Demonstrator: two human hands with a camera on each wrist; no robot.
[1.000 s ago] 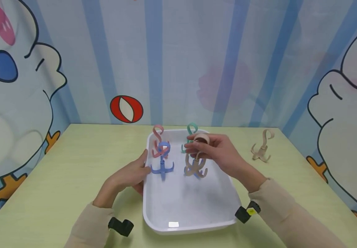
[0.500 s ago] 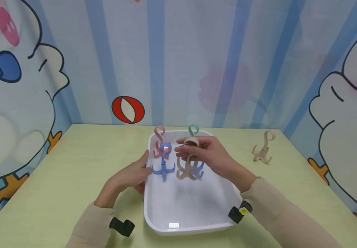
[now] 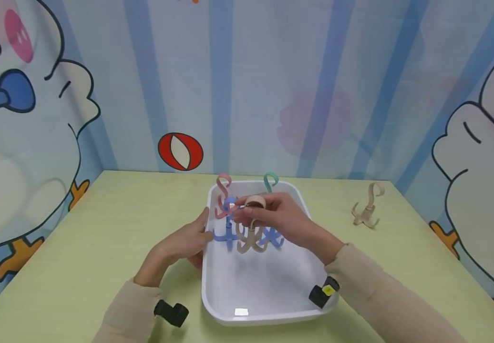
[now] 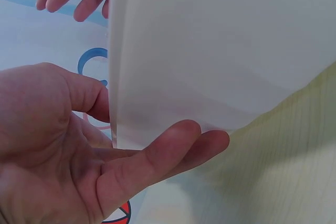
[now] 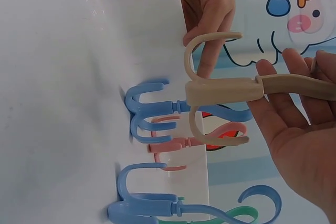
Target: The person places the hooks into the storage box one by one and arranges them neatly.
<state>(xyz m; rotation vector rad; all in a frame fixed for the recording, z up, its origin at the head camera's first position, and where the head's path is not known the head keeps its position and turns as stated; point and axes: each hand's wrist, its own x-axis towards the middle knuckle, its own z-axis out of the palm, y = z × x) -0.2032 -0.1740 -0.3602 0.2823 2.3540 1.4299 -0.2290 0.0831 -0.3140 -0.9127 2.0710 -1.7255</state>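
My right hand (image 3: 283, 216) pinches the curled top of a beige four-prong hanging hook (image 3: 252, 240), holding it upright over the white plastic tray (image 3: 268, 290), prongs down. In the right wrist view the beige hook (image 5: 226, 93) hangs beyond the fingertips, close to one of two blue hooks (image 5: 152, 107). My left hand (image 3: 182, 240) grips the tray's left side, thumb at the rim and fingers along the outer wall (image 4: 210, 61). Inside the tray stand the left blue hook (image 3: 228, 233), a right blue hook (image 3: 274, 238) partly hidden, a pink hook (image 3: 222, 190) and a green hook (image 3: 271, 180).
Another beige hook (image 3: 365, 216) stands on the pale yellow-green table (image 3: 152, 200), right of the tray. A cartoon-printed curtain (image 3: 255, 95) rises behind the table's back edge. Each wrist wears a small black camera (image 3: 171, 313).
My right hand has moved left and slightly nearer with the beige hook, from over the right blue hook to between the two blue hooks. My left hand keeps its grip on the tray.
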